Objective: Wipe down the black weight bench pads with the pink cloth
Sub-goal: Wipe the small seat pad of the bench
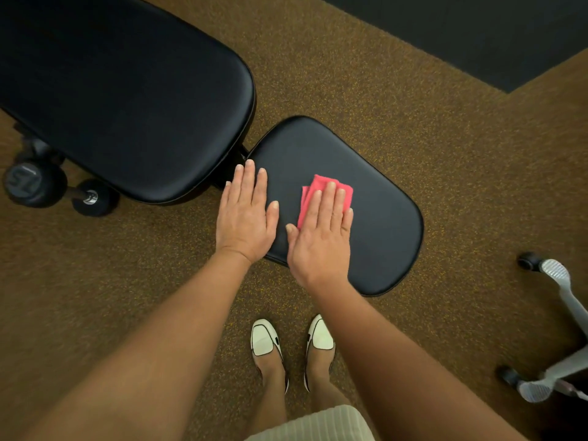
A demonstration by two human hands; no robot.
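Note:
The small black seat pad (378, 218) lies in the middle of the view, with the long black back pad (127, 90) up and to its left. A folded pink cloth (321, 186) lies on the seat pad. My right hand (321, 237) presses flat on the cloth, fingers stretched over it, so most of the cloth is hidden. My left hand (246, 214) rests flat and empty on the seat pad's left end, fingers apart, close beside my right hand.
A black dumbbell (35, 184) lies on the brown speckled floor under the back pad's left side. Grey chair legs with castors (556, 275) stand at the right. A dark mat (493, 33) covers the far right floor. My feet in white shoes (264, 340) stand below the seat.

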